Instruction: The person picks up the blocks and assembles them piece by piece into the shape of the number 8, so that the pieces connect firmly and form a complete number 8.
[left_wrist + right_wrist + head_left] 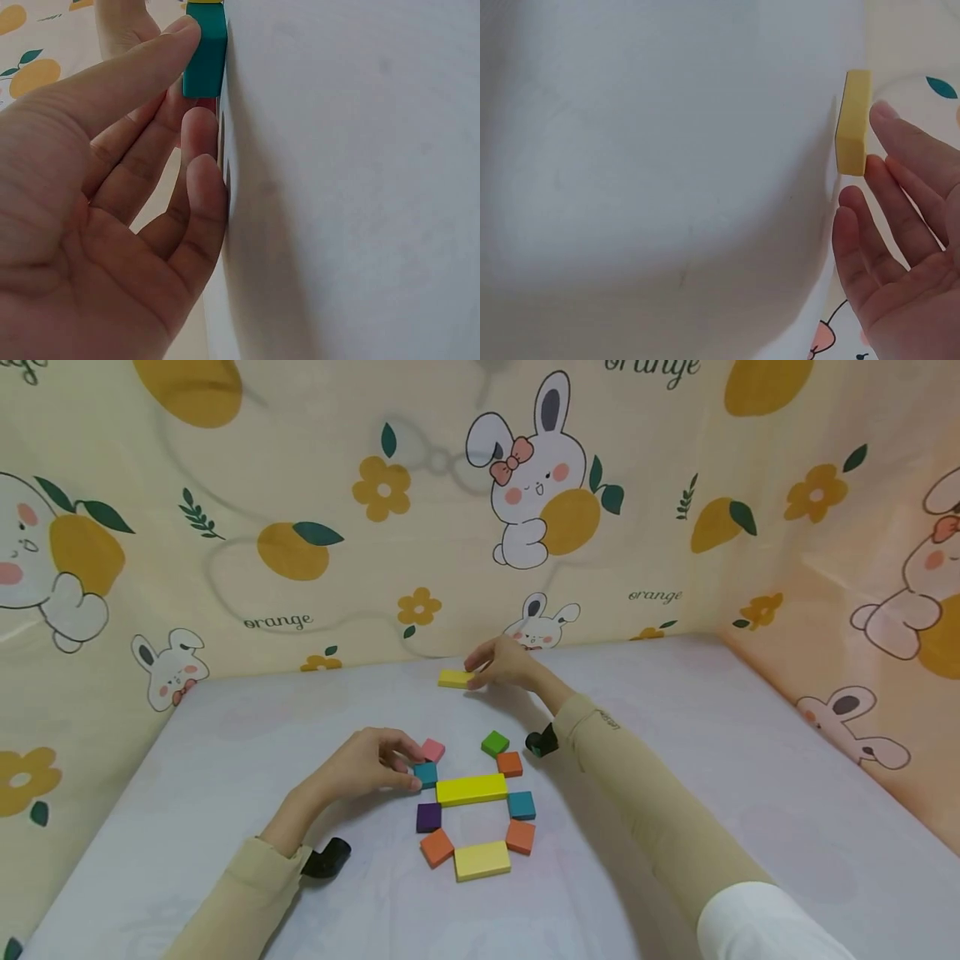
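At the upper left of a block arrangement, my left hand (366, 763) pinches a teal block (426, 775), with the thumb along its side in the left wrist view. A pink block (432, 750) lies just beyond those fingers. Near the table's far edge, my right hand (507, 663) is beside a pale yellow block (453, 678). In the right wrist view its fingers are loosely bent around the near end of that yellow block (853, 124), and the thumb appears slightly apart from it. Beside the teal block lies a long bright yellow block (472, 790).
The arrangement also holds a green block (495, 743), several orange blocks (509, 764), a second teal block (521, 805), a purple block (429, 817) and a pale yellow block (482, 862) at the front. A patterned cloth wall (465, 568) borders the white table (360, 893).
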{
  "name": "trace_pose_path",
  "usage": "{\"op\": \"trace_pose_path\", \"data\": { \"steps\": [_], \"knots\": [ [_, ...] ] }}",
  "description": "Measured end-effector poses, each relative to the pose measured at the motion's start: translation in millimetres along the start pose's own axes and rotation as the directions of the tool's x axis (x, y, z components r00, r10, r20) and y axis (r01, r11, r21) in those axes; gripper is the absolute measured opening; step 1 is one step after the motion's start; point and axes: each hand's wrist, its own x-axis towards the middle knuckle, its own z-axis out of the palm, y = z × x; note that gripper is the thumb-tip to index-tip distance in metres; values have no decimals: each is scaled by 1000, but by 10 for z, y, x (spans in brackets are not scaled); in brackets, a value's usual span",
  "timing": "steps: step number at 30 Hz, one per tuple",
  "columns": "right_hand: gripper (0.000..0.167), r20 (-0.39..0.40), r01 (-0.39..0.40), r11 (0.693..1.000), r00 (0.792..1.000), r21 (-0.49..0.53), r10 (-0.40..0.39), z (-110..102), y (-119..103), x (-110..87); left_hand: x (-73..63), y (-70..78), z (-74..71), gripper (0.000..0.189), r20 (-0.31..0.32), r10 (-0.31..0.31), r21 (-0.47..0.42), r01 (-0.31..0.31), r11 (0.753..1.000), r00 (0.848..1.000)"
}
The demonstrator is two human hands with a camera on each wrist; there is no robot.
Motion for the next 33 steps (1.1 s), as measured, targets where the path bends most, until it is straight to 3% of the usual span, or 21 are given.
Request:
{"op": "trace_pose_path", "data": {
  "steps": [13,33],
  "knots": [
    [30,-54,-46,998,998,-41,44,46,18,50,-4,-16,-8,32,0,8,2,-8,1000,1000],
    [30,-96,8,985,995,-174,-25,60,-31,20,-11,-15,-9,32,0,-14,-4,14,1000,1000]
  ]
}}
